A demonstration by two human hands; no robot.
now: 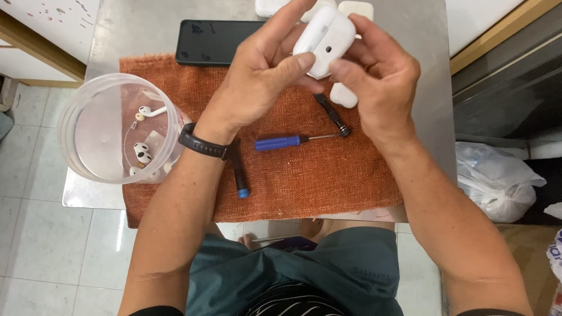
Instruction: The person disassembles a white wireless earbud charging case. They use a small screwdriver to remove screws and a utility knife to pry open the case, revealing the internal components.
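Note:
Both of my hands hold a white earbud charging case [325, 36] up above the table. My left hand [257, 76] grips it from the left, thumb pressed near its lower edge. My right hand [380, 82] wraps it from the right. Under the hands lies an orange cloth [281, 169] with a blue-handled screwdriver [281, 142], a black driver [332, 113] and a black tool with a blue tip [239, 172]. A small white case part [343, 95] lies on the cloth by my right hand.
A clear plastic tub [111, 129] with several white earbuds stands at the left on the metal table [134, 29]. A black phone [213, 41] lies at the far edge of the cloth. More white cases [357, 8] sit at the back. A white plastic bag [497, 181] lies on the floor, right.

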